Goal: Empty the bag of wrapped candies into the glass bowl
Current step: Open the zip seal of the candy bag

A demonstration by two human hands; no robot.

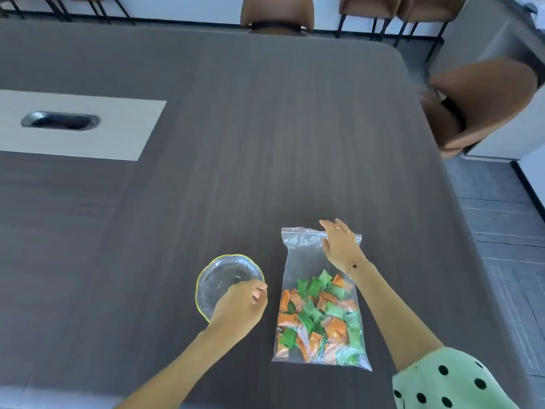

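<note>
A clear zip bag (303, 255) lies flat on the dark table, its sealed top edge pointing away from me. Several green and orange wrapped candies (318, 317) fill its near half. My right hand (340, 246) rests on the bag's far right corner at the zip strip, fingers spread over the plastic. To the left stands a glass bowl (219, 278) with a yellow-green wavy rim, holding nothing. My left hand (240, 305) covers the bowl's near right rim, fingers curled on its edge.
The grey wood-grain table (236, 143) has a pale inset panel with a cable slot (60, 121) at the left. Brown chairs stand at the far side (277, 13) and the right side (477, 104). The table's right edge runs close to the bag.
</note>
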